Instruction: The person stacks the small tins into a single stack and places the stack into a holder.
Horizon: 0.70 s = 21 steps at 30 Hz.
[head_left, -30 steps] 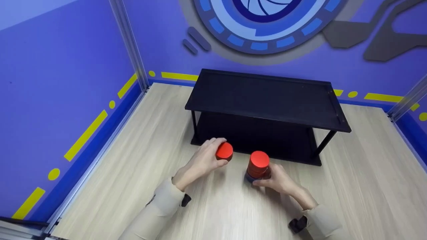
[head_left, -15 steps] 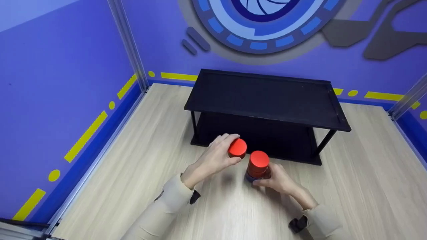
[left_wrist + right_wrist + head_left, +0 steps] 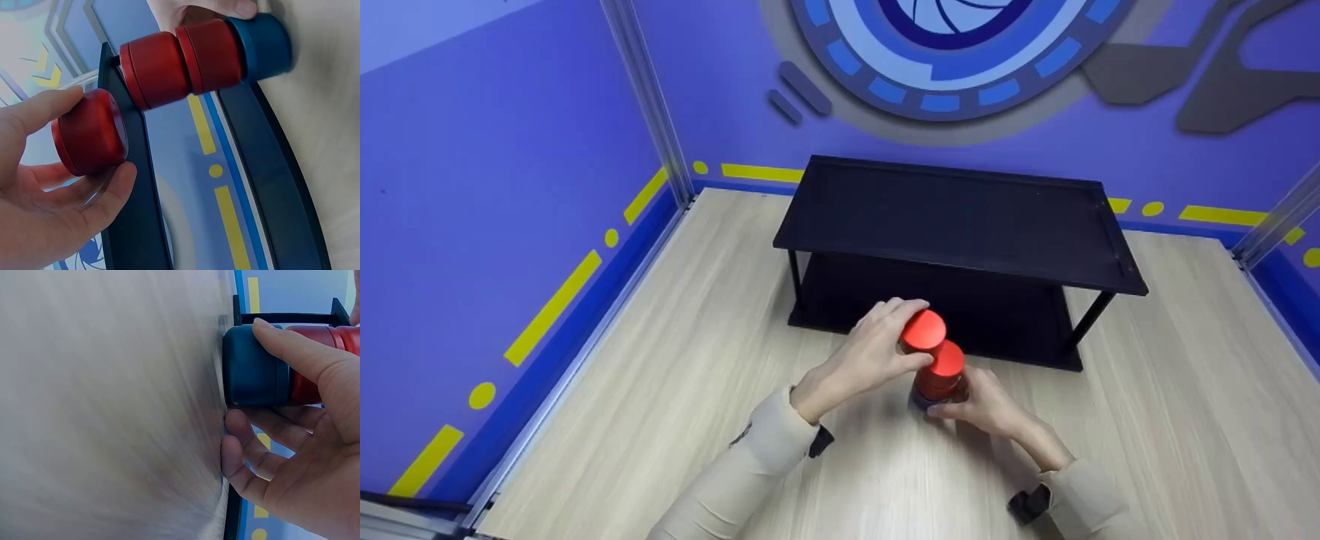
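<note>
My left hand grips a small round red tin by its sides, thumb and fingers around it. That tin is held in the air, just up and left of the top of a stack. The stack has a blue tin at the bottom and two red ones above it, the middle red tin and the top red tin. My right hand holds the stack low down, its thumb on the blue tin, which stands on the table in the right wrist view.
Right behind the stack stands a black two-tier shelf with thin posts. The wood-look table runs out on both sides of it. A purple-blue printed wall and metal frame posts bound the table at the left and back.
My left hand has carried its red tin to the right, from beside the stack to just over its upper left edge. The right hand and the stack have stayed in place.
</note>
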{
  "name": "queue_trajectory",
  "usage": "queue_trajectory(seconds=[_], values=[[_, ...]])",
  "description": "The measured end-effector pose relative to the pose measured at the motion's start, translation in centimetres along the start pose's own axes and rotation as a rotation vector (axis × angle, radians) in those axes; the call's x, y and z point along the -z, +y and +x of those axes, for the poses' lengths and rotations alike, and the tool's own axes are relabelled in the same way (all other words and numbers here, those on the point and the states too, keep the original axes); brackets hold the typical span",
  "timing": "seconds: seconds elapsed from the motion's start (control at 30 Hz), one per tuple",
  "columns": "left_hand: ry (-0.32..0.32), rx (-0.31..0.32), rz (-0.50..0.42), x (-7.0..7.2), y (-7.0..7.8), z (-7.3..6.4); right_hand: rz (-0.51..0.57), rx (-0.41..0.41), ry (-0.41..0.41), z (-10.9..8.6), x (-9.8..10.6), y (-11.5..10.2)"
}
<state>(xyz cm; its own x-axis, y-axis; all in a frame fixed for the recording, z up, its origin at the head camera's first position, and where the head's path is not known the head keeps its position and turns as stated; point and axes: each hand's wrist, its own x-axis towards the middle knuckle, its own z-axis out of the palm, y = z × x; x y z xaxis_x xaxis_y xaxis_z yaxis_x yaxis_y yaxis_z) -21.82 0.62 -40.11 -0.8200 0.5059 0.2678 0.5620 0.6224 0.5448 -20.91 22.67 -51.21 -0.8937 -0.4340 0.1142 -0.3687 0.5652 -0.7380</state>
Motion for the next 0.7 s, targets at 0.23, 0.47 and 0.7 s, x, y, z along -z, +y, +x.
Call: queue_trajectory(seconds=[0.23, 0.47, 0.7], values=[[-0.022, -0.011, 0.004, -0.6, 0.7, 0.5, 0.015, 0.003, -0.003, -0.1, -0.1, 0.2], [-0.054, -0.025, 0.011, -1.3, 1.1, 0.9, 0.012, 0.012, 0.008, -0.2, 0.0, 0.0], [-0.086, -0.021, 0.042, -1.7, 1.4, 1.2, -0.021, -0.006, 0.029, -0.3, 0.0, -0.2]])
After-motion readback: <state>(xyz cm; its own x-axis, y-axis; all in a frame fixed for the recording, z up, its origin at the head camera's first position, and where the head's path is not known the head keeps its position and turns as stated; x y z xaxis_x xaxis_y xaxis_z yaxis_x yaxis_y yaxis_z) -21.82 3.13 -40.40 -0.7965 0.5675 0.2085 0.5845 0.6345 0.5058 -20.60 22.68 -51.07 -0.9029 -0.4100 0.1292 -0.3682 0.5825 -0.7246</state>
